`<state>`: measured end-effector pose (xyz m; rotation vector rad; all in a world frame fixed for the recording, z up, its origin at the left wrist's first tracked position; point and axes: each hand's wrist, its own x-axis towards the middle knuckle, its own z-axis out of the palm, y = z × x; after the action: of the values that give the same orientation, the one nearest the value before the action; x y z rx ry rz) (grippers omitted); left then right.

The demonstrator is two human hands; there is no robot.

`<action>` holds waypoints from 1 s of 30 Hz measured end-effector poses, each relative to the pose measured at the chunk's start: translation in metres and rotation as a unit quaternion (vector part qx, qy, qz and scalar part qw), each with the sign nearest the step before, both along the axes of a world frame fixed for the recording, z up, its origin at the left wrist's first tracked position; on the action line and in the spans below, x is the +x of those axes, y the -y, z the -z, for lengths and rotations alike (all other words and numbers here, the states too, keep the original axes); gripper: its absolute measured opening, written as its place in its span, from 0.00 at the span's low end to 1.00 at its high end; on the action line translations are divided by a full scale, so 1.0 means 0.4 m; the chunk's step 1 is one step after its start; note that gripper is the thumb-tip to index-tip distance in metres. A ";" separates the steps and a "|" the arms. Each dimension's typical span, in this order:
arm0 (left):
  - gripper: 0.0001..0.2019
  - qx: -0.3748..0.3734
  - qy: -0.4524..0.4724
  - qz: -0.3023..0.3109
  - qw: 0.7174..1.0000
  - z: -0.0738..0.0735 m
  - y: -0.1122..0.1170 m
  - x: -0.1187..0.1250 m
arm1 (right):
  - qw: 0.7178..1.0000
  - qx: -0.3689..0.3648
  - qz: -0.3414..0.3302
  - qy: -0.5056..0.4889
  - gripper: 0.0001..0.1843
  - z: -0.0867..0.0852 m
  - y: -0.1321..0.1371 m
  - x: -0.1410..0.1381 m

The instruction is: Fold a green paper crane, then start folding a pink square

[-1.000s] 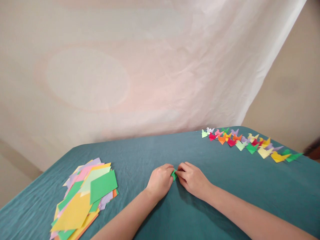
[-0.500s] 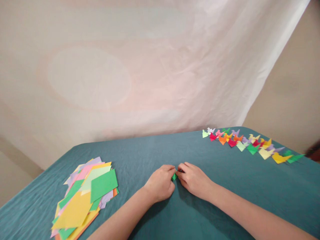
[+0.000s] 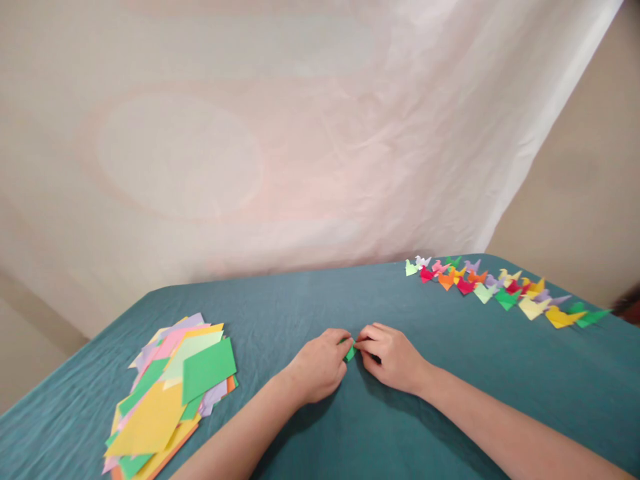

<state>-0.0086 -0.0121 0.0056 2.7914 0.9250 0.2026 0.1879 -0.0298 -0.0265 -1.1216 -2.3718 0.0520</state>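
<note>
A small piece of folded green paper [image 3: 349, 352] lies between my two hands, low over the middle of the table. My left hand [image 3: 324, 365] is closed on its left side, with the fingers covering much of it. From the other side my right hand [image 3: 391, 357] pinches the paper's upper right edge between thumb and fingertips. Only a small green patch shows; the exact shape of the folds is hidden by the fingers.
A dark teal cloth [image 3: 300, 300] covers the table. At left lies a loose pile of coloured paper squares [image 3: 155, 417]. Several folded paper birds [image 3: 507, 299] stand in rows at the back right. Behind the table hangs a pale curtain [image 3: 310, 147].
The right hand's fingertips have shifted slightly on the green paper, and a gap now shows below its index finger. The left hand has barely moved.
</note>
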 end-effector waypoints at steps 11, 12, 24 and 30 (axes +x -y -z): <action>0.19 0.070 -0.020 0.025 0.997 -0.022 -0.009 -0.015 | 0.998 -0.019 0.018 -0.052 0.13 0.011 -0.005 -0.003; 0.20 0.067 -0.019 0.027 0.997 -0.021 -0.013 -0.018 | 0.998 -0.018 0.017 -0.051 0.13 0.011 -0.005 -0.003; 0.21 0.032 0.016 0.043 0.998 -0.001 -0.037 -0.035 | 1.000 -0.015 0.017 0.004 0.18 0.012 -0.006 -0.006; 0.22 0.019 0.011 0.044 0.999 0.008 -0.046 -0.040 | 0.999 -0.017 0.013 0.026 0.20 0.007 -0.006 -0.010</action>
<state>-0.0244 0.0062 0.0025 2.8516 0.7989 0.2404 0.1841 -0.0275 -0.0294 -1.1822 -2.4092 0.0549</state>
